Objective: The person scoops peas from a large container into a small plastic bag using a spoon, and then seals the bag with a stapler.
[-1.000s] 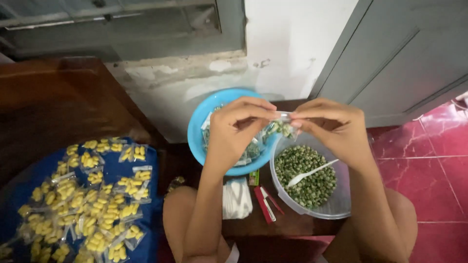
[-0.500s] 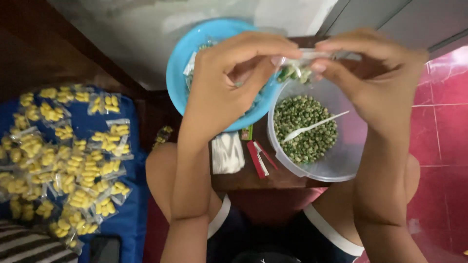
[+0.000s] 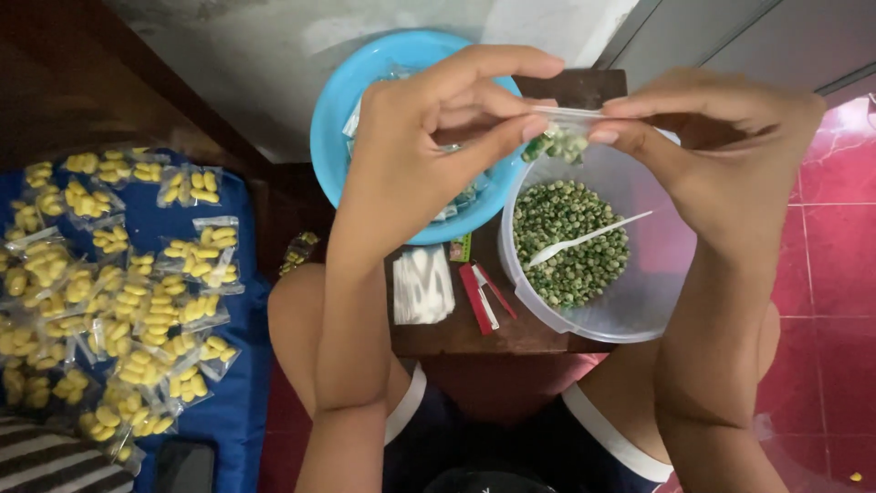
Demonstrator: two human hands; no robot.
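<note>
Both hands pinch one small clear plastic bag point(image 3: 564, 128) between them, the left hand point(image 3: 429, 137) gripping its left end with thumb and fingers, the right hand point(image 3: 721, 137) its right end. The bag is see-through, stretched flat along its top edge, with a small clump of green peas sagging at its bottom. Just below the hands stands a clear tub point(image 3: 639, 310) of green peas with a white plastic spoon point(image 3: 584, 239) in it, and behind the left hand a blue bowl point(image 3: 333, 137) on the worktop point(image 3: 511, 333).

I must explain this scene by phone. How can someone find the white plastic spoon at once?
Find the clear round tub right of the blue bowl, under the right hand. The white plastic spoon lies slanted on the green peas inside, the only long white thing among them.
</note>
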